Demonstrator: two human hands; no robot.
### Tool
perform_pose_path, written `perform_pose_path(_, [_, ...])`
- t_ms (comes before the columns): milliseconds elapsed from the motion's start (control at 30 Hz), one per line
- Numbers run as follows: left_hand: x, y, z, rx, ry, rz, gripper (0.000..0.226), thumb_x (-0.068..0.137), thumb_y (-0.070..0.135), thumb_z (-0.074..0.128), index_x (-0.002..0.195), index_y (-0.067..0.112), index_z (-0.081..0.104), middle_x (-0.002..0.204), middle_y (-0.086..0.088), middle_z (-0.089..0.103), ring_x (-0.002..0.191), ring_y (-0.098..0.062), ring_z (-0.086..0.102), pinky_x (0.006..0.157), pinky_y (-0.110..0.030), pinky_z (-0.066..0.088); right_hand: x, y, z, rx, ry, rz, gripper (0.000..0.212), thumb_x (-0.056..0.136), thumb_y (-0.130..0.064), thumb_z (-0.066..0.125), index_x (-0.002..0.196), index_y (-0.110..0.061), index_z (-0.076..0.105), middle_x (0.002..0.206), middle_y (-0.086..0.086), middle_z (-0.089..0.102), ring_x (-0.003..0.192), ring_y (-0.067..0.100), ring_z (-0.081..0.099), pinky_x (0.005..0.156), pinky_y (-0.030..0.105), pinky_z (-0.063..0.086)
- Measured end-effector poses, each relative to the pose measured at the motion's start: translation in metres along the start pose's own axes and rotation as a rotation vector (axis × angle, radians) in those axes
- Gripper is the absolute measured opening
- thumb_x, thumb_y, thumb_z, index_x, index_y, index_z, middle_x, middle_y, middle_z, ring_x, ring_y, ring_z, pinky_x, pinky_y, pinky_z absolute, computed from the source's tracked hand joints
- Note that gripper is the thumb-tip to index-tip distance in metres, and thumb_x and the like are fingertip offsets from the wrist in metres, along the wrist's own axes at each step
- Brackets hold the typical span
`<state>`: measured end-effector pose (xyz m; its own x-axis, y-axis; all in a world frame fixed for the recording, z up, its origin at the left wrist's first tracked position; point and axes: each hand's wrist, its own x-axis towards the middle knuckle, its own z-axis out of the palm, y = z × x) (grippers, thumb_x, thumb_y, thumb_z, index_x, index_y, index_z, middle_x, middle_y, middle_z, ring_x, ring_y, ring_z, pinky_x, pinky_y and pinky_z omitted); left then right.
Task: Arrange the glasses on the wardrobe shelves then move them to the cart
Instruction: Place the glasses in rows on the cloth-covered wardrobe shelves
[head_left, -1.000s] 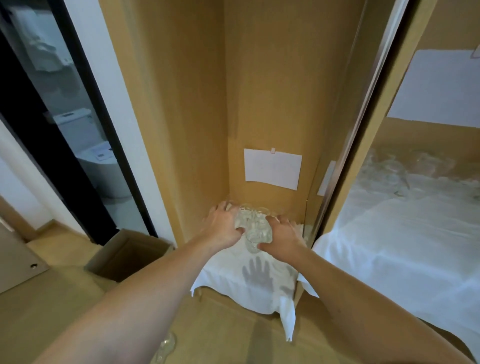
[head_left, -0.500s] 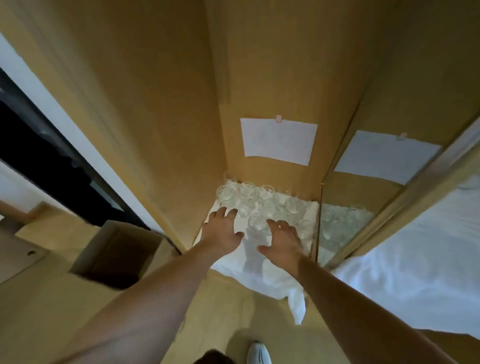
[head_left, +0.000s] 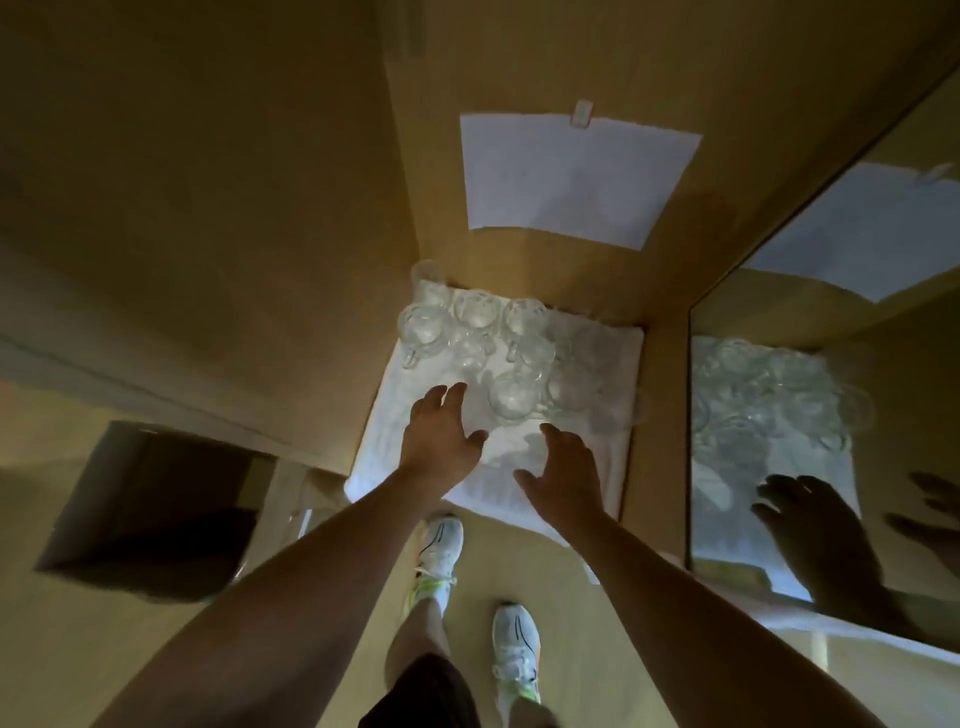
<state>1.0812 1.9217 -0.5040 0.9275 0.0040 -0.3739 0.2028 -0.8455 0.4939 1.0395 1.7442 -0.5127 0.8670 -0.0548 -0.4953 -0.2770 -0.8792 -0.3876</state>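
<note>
Both hands, left hand and right hand, hover with fingers spread above the white cloth, holding nothing, near the glasses. The paper sheet looks blank.

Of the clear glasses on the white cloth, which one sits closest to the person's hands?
The front glass, standing alone at the near edge of the cluster, between the left hand and right hand. The other glasses sit farther back toward the wardrobe wall.
</note>
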Motion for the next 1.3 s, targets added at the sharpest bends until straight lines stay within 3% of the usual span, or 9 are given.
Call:
perform_pose_path(167, [0.045, -0.015, 0.018, -0.022, -0.099, 0.001, 0.082, 0.087, 0.041, 0.074, 0.155, 0.019, 0.035, 0.155, -0.008, 0.042, 0.142, -0.028, 0.038, 0.114, -0.038, 0.037, 0.039, -0.001, 0.019, 0.065, -0.027, 0.129, 0.082, 0.094, -0.044, 0.066, 0.159, -0.018, 0.023, 0.159, 0.010, 0.033, 0.144, 0.028, 0.033, 0.116, 0.035, 0.028])
perform_pose_path(267, [0.065, -0.022, 0.034, -0.058, -0.134, -0.009, 0.088, 0.088, 0.043, 0.074, 0.158, 0.024, 0.025, 0.162, -0.005, 0.030, 0.148, -0.027, 0.028, 0.115, -0.037, 0.032, 0.060, 0.004, 0.027, 0.131, -0.014, 0.220, 0.082, 0.092, -0.040, 0.070, 0.158, -0.018, 0.026, 0.158, 0.009, 0.034, 0.145, 0.027, 0.033, 0.116, 0.036, 0.030])
perform_pose_path(433, [0.100, -0.038, 0.068, -0.081, -0.157, -0.010, 0.097, 0.084, 0.047, 0.078, 0.160, 0.023, 0.022, 0.164, -0.006, 0.024, 0.149, -0.025, 0.026, 0.116, -0.037, 0.030, 0.099, 0.024, 0.049, 0.259, 0.068, 0.406, 0.079, 0.089, -0.032, 0.075, 0.154, -0.015, 0.034, 0.152, 0.013, 0.043, 0.140, 0.031, 0.040, 0.114, 0.039, 0.034])
perform_pose_path(600, [0.129, -0.045, 0.102, -0.079, -0.220, -0.012, 0.104, 0.078, 0.048, 0.083, 0.159, 0.024, 0.023, 0.164, -0.003, 0.024, 0.149, -0.024, 0.026, 0.115, -0.035, 0.028, 0.135, 0.042, 0.065, 0.372, 0.159, 0.528, 0.088, 0.087, -0.034, 0.077, 0.157, -0.013, 0.028, 0.148, 0.018, 0.046, 0.136, 0.035, 0.046, 0.110, 0.042, 0.039])
perform_pose_path(833, [0.153, -0.042, 0.132, -0.071, -0.247, 0.016, 0.119, 0.070, 0.045, 0.090, 0.161, 0.023, 0.017, 0.164, -0.002, 0.022, 0.149, -0.023, 0.026, 0.115, -0.035, 0.028, 0.180, 0.061, 0.067, 0.402, 0.322, 0.508, 0.107, 0.082, -0.037, 0.083, 0.161, -0.013, 0.015, 0.160, 0.018, 0.031, 0.145, 0.034, 0.034, 0.113, 0.042, 0.036])
perform_pose_path(1033, [0.173, -0.040, 0.146, -0.056, -0.305, 0.055, 0.125, 0.066, 0.039, 0.093, 0.161, 0.024, 0.014, 0.165, -0.002, 0.019, 0.149, -0.023, 0.023, 0.113, -0.031, 0.027, 0.206, 0.066, 0.070, 0.366, 0.314, 0.460, 0.116, 0.080, -0.039, 0.085, 0.162, -0.011, 0.008, 0.168, 0.017, 0.008, 0.152, 0.034, 0.020, 0.118, 0.041, 0.029])
perform_pose_path(1167, [0.177, -0.041, 0.152, -0.034, -0.312, 0.072, 0.127, 0.064, 0.032, 0.095, 0.160, 0.022, 0.013, 0.164, -0.003, 0.021, 0.147, -0.026, 0.028, 0.106, -0.027, 0.024, 0.212, 0.069, 0.073, 0.399, 0.346, 0.451, 0.120, 0.075, -0.032, 0.090, 0.161, -0.008, 0.010, 0.167, 0.016, 0.014, 0.153, 0.031, 0.020, 0.122, 0.045, 0.027])
perform_pose_path(1300, [0.179, -0.040, 0.153, -0.022, -0.285, 0.163, 0.118, 0.067, 0.026, 0.092, 0.159, 0.023, 0.018, 0.161, -0.001, 0.029, 0.142, -0.026, 0.036, 0.103, -0.027, 0.028, 0.214, 0.073, 0.071, 0.400, 0.403, 0.454, 0.120, 0.066, -0.032, 0.095, 0.158, -0.007, 0.021, 0.162, 0.015, 0.026, 0.145, 0.033, 0.034, 0.114, 0.048, 0.038])
